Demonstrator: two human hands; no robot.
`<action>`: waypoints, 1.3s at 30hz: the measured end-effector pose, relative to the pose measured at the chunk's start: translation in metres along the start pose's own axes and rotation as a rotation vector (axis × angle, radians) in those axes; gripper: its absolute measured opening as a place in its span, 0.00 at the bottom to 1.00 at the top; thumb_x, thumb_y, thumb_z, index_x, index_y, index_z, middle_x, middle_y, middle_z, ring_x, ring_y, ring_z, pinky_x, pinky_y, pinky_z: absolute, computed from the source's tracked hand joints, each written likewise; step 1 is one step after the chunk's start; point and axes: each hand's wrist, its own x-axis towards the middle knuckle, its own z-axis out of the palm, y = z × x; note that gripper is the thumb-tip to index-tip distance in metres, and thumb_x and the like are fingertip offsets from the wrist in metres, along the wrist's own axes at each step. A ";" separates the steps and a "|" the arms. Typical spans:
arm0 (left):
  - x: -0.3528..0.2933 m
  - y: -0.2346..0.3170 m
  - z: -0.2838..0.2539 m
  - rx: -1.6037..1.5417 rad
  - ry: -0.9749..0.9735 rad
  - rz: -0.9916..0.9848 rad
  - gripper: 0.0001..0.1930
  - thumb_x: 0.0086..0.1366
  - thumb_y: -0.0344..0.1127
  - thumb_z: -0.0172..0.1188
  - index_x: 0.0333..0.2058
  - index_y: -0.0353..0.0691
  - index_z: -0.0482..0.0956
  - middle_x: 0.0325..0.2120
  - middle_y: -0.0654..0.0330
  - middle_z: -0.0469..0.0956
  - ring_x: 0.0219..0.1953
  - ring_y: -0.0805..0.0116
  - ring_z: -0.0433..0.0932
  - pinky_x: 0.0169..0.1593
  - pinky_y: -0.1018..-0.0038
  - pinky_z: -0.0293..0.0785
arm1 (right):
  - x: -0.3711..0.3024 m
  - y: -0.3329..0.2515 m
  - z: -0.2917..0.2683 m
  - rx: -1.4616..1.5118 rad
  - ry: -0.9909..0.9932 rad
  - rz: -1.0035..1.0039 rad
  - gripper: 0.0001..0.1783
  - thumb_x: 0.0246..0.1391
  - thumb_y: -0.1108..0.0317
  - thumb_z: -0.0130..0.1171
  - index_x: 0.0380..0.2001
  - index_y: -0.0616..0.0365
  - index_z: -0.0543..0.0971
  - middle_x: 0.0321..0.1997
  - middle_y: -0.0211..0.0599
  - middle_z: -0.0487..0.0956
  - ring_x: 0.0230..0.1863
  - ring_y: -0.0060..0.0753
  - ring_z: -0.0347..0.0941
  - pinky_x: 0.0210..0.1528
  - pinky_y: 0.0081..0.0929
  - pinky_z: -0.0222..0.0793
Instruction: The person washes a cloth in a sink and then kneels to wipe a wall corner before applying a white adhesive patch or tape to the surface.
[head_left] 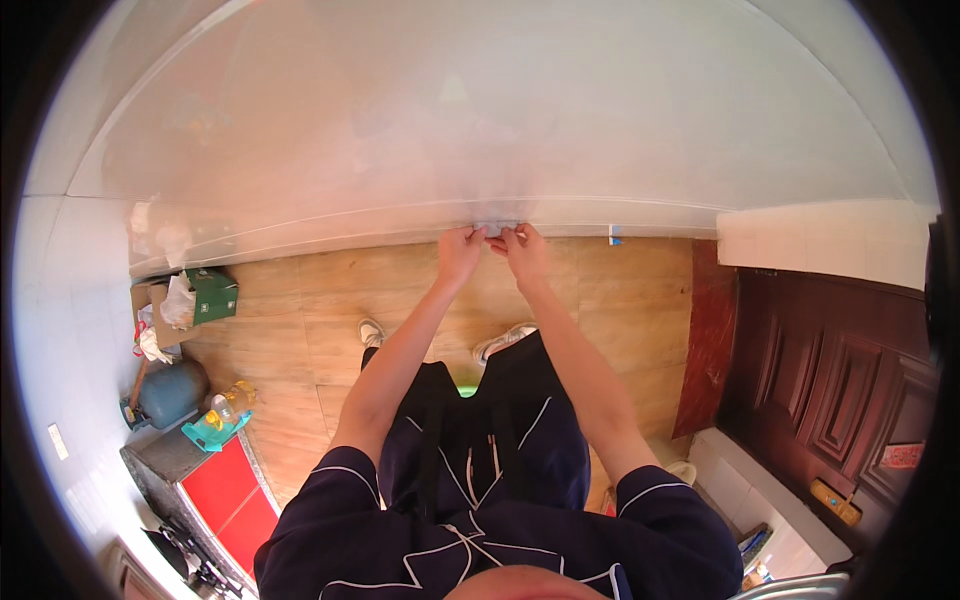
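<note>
Both my arms reach forward to the wall ahead, low down near the floor. Between my fingertips is a small, flat, pale grey-blue piece (495, 226) against the wall; its kind is too small to make out. My left hand (460, 250) pinches its left end, thumb and fingers pressed together. At its right end my right hand (524, 254) has its fingers bent in and closed on it. The light, glossy tiled wall (480, 120) rises beyond both hands.
A small white-and-blue item (614, 235) is on the wall's lower edge to the right. At left are a green box (212, 295), a blue gas cylinder (172, 393) and a red-fronted cabinet (232, 492). A dark brown door (835, 390) stands at right.
</note>
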 end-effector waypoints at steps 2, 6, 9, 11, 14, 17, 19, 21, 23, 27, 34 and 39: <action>0.004 -0.008 0.009 0.180 -0.096 -0.026 0.18 0.62 0.41 0.59 0.20 0.31 0.78 0.10 0.53 0.71 0.13 0.67 0.66 0.22 0.66 0.62 | 0.008 0.008 -0.008 0.001 0.006 0.030 0.06 0.60 0.74 0.51 0.30 0.67 0.68 0.33 0.49 0.79 0.35 0.41 0.82 0.36 0.29 0.80; -0.006 -0.019 0.008 -0.118 0.022 -0.149 0.18 0.62 0.42 0.59 0.22 0.31 0.80 0.13 0.52 0.76 0.15 0.67 0.71 0.24 0.68 0.66 | 0.004 0.000 -0.010 -0.015 -0.119 0.020 0.06 0.60 0.75 0.51 0.30 0.68 0.70 0.31 0.44 0.78 0.38 0.40 0.81 0.36 0.27 0.80; -0.019 0.060 0.010 -0.055 -0.058 -0.095 0.18 0.62 0.43 0.59 0.24 0.31 0.82 0.17 0.51 0.79 0.17 0.67 0.75 0.26 0.71 0.69 | -0.007 -0.039 -0.035 -0.002 -0.041 -0.061 0.06 0.59 0.76 0.52 0.28 0.67 0.71 0.31 0.43 0.79 0.37 0.38 0.81 0.36 0.26 0.79; -0.023 0.087 0.002 0.025 -0.071 -0.041 0.18 0.63 0.42 0.59 0.26 0.30 0.81 0.18 0.51 0.80 0.20 0.69 0.78 0.27 0.73 0.70 | -0.025 -0.066 -0.028 0.043 -0.006 -0.091 0.06 0.59 0.76 0.53 0.28 0.67 0.71 0.31 0.43 0.79 0.36 0.37 0.81 0.36 0.26 0.79; -0.030 0.107 -0.001 -0.167 -0.025 0.005 0.17 0.64 0.41 0.58 0.27 0.28 0.81 0.19 0.51 0.80 0.24 0.70 0.81 0.29 0.76 0.71 | -0.040 -0.093 -0.020 0.124 0.036 -0.130 0.06 0.58 0.75 0.54 0.29 0.68 0.72 0.31 0.42 0.79 0.33 0.34 0.80 0.36 0.26 0.79; -0.033 0.124 0.001 -0.220 -0.079 0.024 0.17 0.65 0.41 0.58 0.31 0.28 0.81 0.22 0.52 0.82 0.28 0.70 0.82 0.32 0.78 0.73 | -0.049 -0.113 -0.025 0.136 0.051 -0.179 0.06 0.58 0.75 0.54 0.30 0.68 0.72 0.31 0.42 0.79 0.32 0.32 0.80 0.37 0.25 0.79; -0.042 0.137 -0.002 -0.246 -0.078 0.026 0.17 0.65 0.41 0.57 0.32 0.28 0.80 0.24 0.53 0.82 0.29 0.71 0.82 0.33 0.78 0.74 | -0.054 -0.121 -0.027 0.108 0.068 -0.218 0.06 0.59 0.75 0.54 0.30 0.68 0.72 0.31 0.41 0.79 0.33 0.31 0.80 0.37 0.25 0.79; -0.040 0.140 0.004 -0.272 -0.078 0.027 0.17 0.66 0.41 0.57 0.33 0.28 0.80 0.25 0.54 0.82 0.29 0.71 0.82 0.34 0.78 0.74 | -0.054 -0.124 -0.026 0.042 0.081 -0.192 0.07 0.59 0.74 0.54 0.30 0.68 0.73 0.30 0.40 0.79 0.33 0.29 0.79 0.38 0.24 0.78; -0.043 0.134 0.003 -0.395 -0.099 0.030 0.17 0.66 0.40 0.57 0.35 0.27 0.79 0.28 0.55 0.82 0.29 0.72 0.81 0.35 0.78 0.74 | -0.053 -0.114 -0.026 0.090 0.089 -0.216 0.07 0.59 0.74 0.54 0.30 0.68 0.72 0.30 0.40 0.79 0.32 0.29 0.79 0.38 0.24 0.77; -0.048 0.140 0.001 -0.284 -0.144 0.009 0.17 0.66 0.40 0.57 0.35 0.25 0.79 0.27 0.55 0.82 0.28 0.74 0.81 0.35 0.79 0.74 | -0.060 -0.112 -0.021 0.050 0.188 -0.209 0.07 0.60 0.73 0.54 0.31 0.68 0.72 0.29 0.39 0.78 0.31 0.28 0.78 0.38 0.24 0.76; -0.027 0.130 0.005 -0.177 -0.231 0.041 0.15 0.66 0.39 0.57 0.35 0.28 0.81 0.25 0.57 0.82 0.28 0.73 0.80 0.34 0.78 0.74 | -0.041 -0.090 -0.023 0.198 0.211 -0.260 0.06 0.59 0.74 0.54 0.31 0.68 0.71 0.28 0.38 0.77 0.29 0.26 0.77 0.33 0.22 0.74; -0.026 0.115 0.021 -0.039 -0.171 0.043 0.15 0.65 0.39 0.58 0.34 0.28 0.81 0.24 0.56 0.82 0.27 0.73 0.81 0.33 0.78 0.74 | -0.032 -0.089 -0.043 0.111 0.115 -0.258 0.06 0.58 0.75 0.54 0.30 0.67 0.71 0.27 0.38 0.77 0.29 0.27 0.77 0.33 0.24 0.75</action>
